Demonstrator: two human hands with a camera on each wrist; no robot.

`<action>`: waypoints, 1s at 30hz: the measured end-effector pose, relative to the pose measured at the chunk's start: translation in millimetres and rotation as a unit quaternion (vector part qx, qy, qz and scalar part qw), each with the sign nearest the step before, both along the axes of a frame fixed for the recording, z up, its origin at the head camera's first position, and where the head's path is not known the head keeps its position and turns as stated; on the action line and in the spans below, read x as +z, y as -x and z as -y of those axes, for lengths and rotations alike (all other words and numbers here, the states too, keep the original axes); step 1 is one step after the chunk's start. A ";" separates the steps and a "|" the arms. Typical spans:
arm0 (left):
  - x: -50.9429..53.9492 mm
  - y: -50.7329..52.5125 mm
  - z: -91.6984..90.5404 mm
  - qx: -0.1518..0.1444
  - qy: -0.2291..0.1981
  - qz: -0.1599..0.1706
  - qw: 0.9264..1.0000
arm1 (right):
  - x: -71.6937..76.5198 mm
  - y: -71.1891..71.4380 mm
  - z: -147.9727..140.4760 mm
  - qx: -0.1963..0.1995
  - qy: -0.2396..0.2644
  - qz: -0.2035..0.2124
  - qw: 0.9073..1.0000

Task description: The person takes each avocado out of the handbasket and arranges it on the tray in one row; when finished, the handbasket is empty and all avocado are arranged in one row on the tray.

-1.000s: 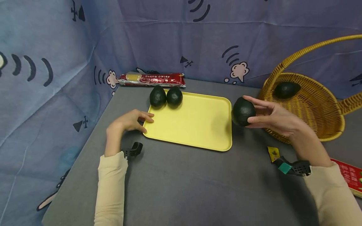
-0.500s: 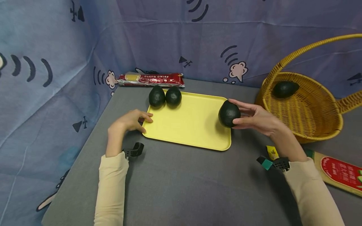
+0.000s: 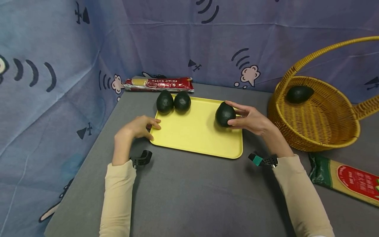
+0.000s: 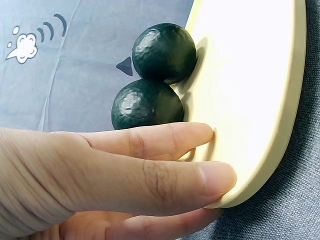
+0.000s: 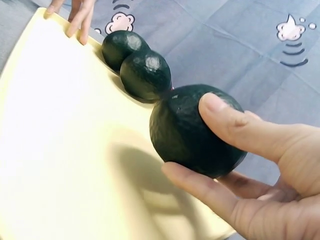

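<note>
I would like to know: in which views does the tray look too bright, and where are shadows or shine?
Head view: even light, tray clearly yellow, soft shadow by the held avocado; left wrist view: tray nearly white, shine on the two avocados there; right wrist view: tray overexposed, broad shadow across it.

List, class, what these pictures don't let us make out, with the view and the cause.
Head view: part of the basket handle and one end of the green-and-red packet, cut off by the right edge.
Left wrist view: the lower side of the nearer avocado, hidden by the left hand.
Right wrist view: part of the held avocado, covered by the right hand.
</note>
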State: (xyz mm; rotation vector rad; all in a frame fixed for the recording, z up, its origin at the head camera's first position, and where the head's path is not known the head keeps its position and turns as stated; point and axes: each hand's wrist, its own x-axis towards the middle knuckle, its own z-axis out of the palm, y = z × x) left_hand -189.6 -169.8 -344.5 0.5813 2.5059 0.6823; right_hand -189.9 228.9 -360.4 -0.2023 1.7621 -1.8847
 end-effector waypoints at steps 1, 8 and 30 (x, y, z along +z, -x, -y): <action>-0.2 -0.1 0.0 -0.002 0.001 -0.002 1.000 | -2.2 2.8 1.2 -0.001 0.008 0.003 1.000; 0.3 0.4 0.6 -0.004 0.000 -0.002 1.000 | -15.3 19.0 11.8 -0.013 0.032 0.000 0.999; -1.4 0.8 0.0 0.004 -0.005 0.003 1.000 | -23.5 60.0 42.6 0.013 -0.041 -0.034 0.998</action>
